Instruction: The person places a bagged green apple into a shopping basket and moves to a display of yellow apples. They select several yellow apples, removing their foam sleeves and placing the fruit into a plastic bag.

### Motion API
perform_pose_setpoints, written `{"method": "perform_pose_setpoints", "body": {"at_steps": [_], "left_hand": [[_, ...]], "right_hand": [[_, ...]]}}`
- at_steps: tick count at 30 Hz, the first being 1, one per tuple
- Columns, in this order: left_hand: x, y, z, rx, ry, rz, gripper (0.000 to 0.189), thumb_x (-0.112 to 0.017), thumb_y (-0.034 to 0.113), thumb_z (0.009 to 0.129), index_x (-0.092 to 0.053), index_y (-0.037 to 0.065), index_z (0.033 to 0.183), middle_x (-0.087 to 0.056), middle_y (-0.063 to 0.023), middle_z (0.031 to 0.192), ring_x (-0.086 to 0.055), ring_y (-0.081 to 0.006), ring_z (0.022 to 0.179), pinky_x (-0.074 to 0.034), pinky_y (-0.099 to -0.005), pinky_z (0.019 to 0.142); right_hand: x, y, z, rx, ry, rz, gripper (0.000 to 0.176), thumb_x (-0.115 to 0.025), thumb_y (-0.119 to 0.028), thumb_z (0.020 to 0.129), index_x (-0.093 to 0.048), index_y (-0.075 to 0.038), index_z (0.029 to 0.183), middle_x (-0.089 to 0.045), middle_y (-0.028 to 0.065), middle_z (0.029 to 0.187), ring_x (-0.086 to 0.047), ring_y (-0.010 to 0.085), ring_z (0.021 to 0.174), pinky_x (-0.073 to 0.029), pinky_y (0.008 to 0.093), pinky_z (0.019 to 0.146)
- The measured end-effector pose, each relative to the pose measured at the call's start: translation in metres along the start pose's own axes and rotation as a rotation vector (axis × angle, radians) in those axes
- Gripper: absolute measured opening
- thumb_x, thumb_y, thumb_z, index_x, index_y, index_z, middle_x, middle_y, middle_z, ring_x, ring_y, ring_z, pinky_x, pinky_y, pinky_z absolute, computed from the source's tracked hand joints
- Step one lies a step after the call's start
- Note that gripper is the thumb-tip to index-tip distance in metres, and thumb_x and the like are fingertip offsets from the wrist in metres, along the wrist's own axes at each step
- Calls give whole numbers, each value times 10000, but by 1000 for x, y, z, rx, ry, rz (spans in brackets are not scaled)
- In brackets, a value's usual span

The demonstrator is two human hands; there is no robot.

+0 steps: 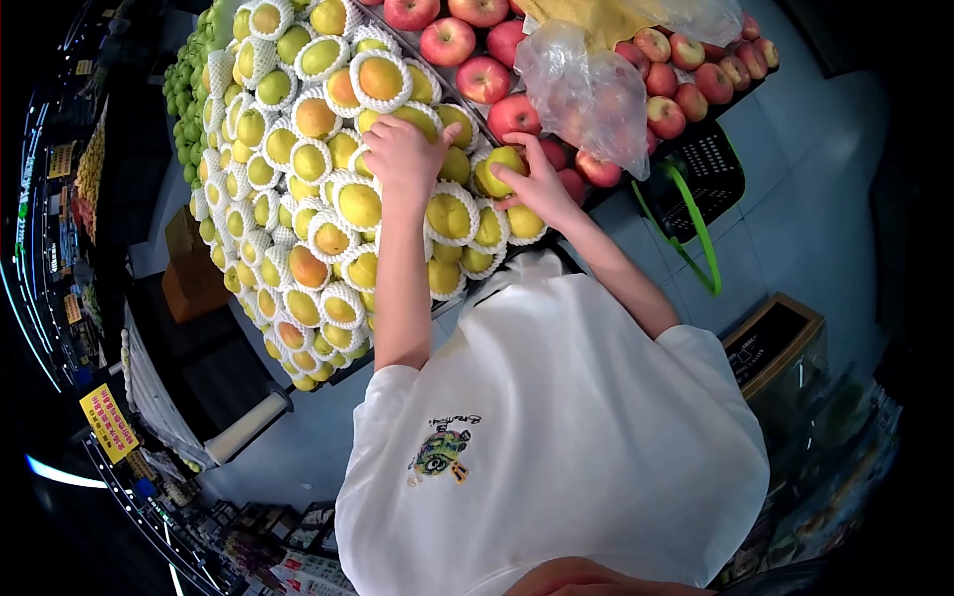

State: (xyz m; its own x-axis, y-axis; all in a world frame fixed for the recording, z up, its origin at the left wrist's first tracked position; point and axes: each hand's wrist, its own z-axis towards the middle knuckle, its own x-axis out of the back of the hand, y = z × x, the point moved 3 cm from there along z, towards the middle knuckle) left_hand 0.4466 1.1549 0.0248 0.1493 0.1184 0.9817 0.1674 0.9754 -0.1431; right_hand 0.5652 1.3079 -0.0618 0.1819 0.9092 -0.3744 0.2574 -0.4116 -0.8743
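Note:
A sloping pile of yellow-green, partly orange-blushed fruit (360, 205) that looks like pears fills the display in front of me, most pieces in white foam nets. My left hand (405, 157) lies over the upper right part of the pile, thumb spread, its fingertips partly hidden among the fruit. To the right, my right hand (542, 187) has its fingers around a yellow-green pear (500, 171) without a visible net, at the pile's right edge. Just beyond that hand are red apples (515, 117).
Clear plastic bags (586, 94) lie over the apples. A black basket with a green handle (708, 248) stands on the floor at right. Green fruit (189, 109) is heaped at far left. A wooden-framed board (773, 343) is at lower right, and a cardboard box (194, 268) at left.

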Motion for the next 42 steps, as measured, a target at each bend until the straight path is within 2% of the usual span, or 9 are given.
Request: {"method": "perform_pose_setpoints", "body": {"at_steps": [6,14,19,28,31,35,37,40,42], "left_hand": [[2,0,11,-100,-39,158,1019,-751,823,687,-575,-105,1069,-644,-166,1032,-645,-277,981,-587,-370,660],[6,-10,19,15,-250,-34,1004,-842,687,679,-528,-84,1240,-660,-213,1182,-639,-366,1110,-586,-441,886],[0,-9,14,12,-198,44,964,-841,664,699,-534,-77,1234,-650,-236,1169,-622,-373,1132,-580,-452,890],[12,-40,1,24,-125,-465,856,-883,539,688,-515,-82,1150,-612,-267,1140,-624,-403,1080,-547,-464,900],[15,-47,-4,29,-29,-599,875,-893,503,686,-518,-106,1190,-610,-272,1133,-628,-411,1067,-535,-465,919],[15,-50,-12,33,36,-648,947,-894,476,690,-505,-141,1295,-576,-278,1199,-628,-424,1064,-531,-462,927],[14,-51,-13,45,49,-657,942,-898,463,692,-501,-141,1296,-555,-282,1227,-611,-420,1092,-522,-459,945],[18,-54,-14,110,61,-684,924,-915,425,697,-490,-140,1292,-503,-291,1291,-557,-410,1180,-490,-454,1005],[15,-56,-13,126,95,-710,925,-915,429,700,-488,-139,1292,-504,-285,1287,-557,-408,1184,-489,-453,1008]], "right_hand": [[5,-3,-7,66,67,-30,595,-771,-226,954,-454,-41,1422,-530,144,1305,-659,239,1082,-682,386,693],[26,-6,-13,-118,31,332,531,-746,-230,976,-481,-21,1385,-585,130,1263,-708,258,1001,-679,400,705],[23,-3,-10,-136,25,339,516,-738,-227,982,-487,-22,1385,-608,128,1237,-728,262,943,-672,406,701],[25,1,-1,-170,-115,209,580,-703,-154,999,-438,-49,1503,-609,124,1309,-708,258,1041,-639,375,861],[12,-5,11,-86,-212,53,652,-736,-129,966,-427,-54,1535,-604,113,1342,-682,217,1109,-617,336,896],[-23,-31,34,463,-35,-664,769,-873,-238,810,-499,-24,1447,-629,175,1348,-653,287,1193,-541,389,997],[-44,-35,42,530,6,-753,754,-861,-222,776,-492,-27,1404,-584,230,1323,-620,417,1181,-518,484,1011],[-65,-40,52,426,-40,-882,742,-853,-202,786,-484,-31,1407,-542,232,1312,-603,443,1181,-522,504,994],[-74,-32,67,633,5,-962,698,-859,-207,786,-523,-68,1382,-539,205,1288,-606,459,1140,-532,521,951]]}}
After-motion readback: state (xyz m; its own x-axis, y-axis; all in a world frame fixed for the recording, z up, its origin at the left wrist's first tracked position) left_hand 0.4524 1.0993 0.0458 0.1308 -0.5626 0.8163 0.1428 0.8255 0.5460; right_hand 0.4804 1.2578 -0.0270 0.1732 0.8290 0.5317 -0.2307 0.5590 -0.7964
